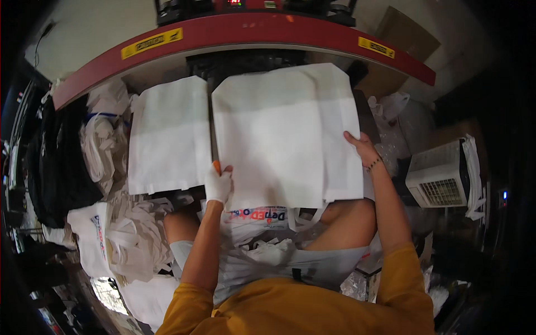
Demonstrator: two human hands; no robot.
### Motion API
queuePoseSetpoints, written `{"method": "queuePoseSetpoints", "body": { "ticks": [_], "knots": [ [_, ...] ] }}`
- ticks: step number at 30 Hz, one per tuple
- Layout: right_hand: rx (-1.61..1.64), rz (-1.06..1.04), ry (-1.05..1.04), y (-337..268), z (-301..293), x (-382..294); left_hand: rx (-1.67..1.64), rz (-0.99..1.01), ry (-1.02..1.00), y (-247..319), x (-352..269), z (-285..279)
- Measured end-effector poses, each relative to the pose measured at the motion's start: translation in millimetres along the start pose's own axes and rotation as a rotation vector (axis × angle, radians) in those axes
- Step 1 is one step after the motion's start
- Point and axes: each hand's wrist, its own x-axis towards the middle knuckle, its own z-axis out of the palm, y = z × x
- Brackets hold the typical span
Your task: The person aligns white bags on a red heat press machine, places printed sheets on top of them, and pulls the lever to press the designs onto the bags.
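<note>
Two overlapping white fabric bag panels (268,138) are spread before me, the rear one (341,167) showing along the right side. My left hand (218,184), in a white glove, grips the lower left edge of the panels. Something small and orange (216,167) shows at its fingers; I cannot tell what it is. My bare right hand (362,147) pinches the right edge, thumb on top. Beside them on the left lies another white fabric panel (169,136), apart from both hands.
A red machine beam (251,31) with yellow warning labels arches across the far side. White bags with handles (134,234) are heaped at left, and printed bags (259,220) lie between my legs. A white vented appliance (437,173) stands at right, near clear plastic (387,155).
</note>
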Motion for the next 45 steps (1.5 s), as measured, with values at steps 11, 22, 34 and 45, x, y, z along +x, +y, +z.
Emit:
{"method": "queuePoseSetpoints", "body": {
  "ticks": [11, 22, 34, 45],
  "knots": [
    [-0.387, -0.064, 0.385, 111.8, -144.7, 157.2, -0.031, 0.072, 0.032, -30.9, -15.9, -24.1],
    [-0.509, 0.049, -0.285, 9.4, -6.0, 64.1, 0.181, 0.089, 0.106, 46.0, 53.5, -13.5],
    [1.087, 0.216, -0.139, 97.8, 190.4, -89.1, 0.218, 0.047, -0.012, 52.0, 66.6, -25.2],
    [0.601, -0.091, 0.059, 77.4, 207.4, -79.5, 0.612, 0.391, 0.303, 43.0, 52.2, -28.2]
  ]
}}
